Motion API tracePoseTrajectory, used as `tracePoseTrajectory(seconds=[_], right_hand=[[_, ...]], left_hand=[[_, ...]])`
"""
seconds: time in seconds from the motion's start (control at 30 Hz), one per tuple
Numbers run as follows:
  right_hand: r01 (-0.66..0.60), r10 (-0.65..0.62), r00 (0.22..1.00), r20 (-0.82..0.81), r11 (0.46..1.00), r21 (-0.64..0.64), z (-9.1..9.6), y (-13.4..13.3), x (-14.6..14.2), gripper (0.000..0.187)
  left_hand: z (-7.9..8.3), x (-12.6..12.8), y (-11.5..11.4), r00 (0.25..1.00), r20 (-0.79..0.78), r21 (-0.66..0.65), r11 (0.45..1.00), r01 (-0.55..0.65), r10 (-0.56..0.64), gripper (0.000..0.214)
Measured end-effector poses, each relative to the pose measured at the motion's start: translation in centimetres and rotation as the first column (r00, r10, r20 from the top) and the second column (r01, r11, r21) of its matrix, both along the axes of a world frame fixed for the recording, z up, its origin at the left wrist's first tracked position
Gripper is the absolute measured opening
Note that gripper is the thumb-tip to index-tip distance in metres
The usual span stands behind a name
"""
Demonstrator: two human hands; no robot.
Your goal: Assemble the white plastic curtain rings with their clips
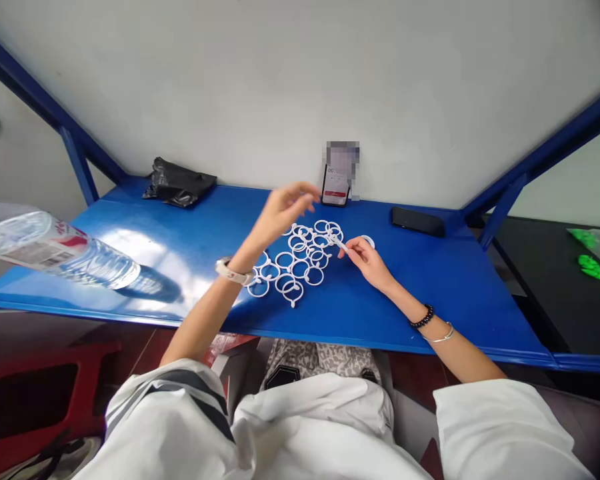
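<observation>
A flat lattice of joined white plastic rings (300, 260) lies on the blue table (430, 293). My left hand (283, 210) hovers above the lattice's far left part, raised off the table, fingers loosely curled and pinched together with nothing visible in them. My right hand (367, 260) rests on the table at the lattice's right edge, fingers pinched on a small white connector piece (341, 244) that touches the rings. A single loose white ring (369, 240) lies just behind my right hand.
A clear water bottle (55, 250) lies on its side at the left. A crumpled black bag (177, 183) sits at the back left. A phone (336, 187) leans on the wall; a black case (417, 221) lies to its right. Green pieces (591, 265) rest on the neighbouring black table.
</observation>
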State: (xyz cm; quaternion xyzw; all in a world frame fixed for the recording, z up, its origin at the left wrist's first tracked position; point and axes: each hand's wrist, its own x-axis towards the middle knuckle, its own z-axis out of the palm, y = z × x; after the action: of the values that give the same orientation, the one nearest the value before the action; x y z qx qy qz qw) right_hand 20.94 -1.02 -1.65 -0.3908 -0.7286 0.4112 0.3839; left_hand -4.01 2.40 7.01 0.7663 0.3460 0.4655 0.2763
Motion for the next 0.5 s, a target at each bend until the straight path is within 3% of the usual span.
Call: tracePoseTrajectory(seconds=[0.07, 0.13, 0.27, 0.37, 0.5], right_hand=[[-0.028, 0.018, 0.992, -0.128, 0.997, -0.072, 0.0, 0.0, 0.1, 0.035], [-0.052, 0.019, 0.974, -0.227, 0.988, -0.143, 0.0, -0.1, 0.2, 0.035], [-0.128, 0.038, 0.951, -0.306, 0.951, -0.28, 0.3, -0.3, 0.1, 0.038], [-0.206, 0.102, 0.952, -0.289, 0.911, -0.358, 0.7, -0.6, -0.1, 0.041], [-0.231, 0.155, 0.963, -0.22, 0.896, -0.379, 0.6, -0.9, -0.4, 0.048]], left_hand=[[-1.9, 1.3, 0.3, 0.991, -0.055, -0.192, 0.975, 0.11, -0.123, 0.037], [-4.2, 2.6, 0.3, 0.959, -0.054, -0.383, 0.893, 0.237, -0.278, 0.041], [-7.3, 4.1, -0.1, 0.889, 0.123, -0.483, 0.756, 0.442, -0.441, 0.048], [-7.9, 4.4, -0.8, 0.886, 0.18, -0.48, 0.748, 0.459, -0.428, 0.05], [-7.8, 4.4, -1.8, 0.907, 0.109, -0.51, 0.76, 0.402, -0.407, 0.048]])
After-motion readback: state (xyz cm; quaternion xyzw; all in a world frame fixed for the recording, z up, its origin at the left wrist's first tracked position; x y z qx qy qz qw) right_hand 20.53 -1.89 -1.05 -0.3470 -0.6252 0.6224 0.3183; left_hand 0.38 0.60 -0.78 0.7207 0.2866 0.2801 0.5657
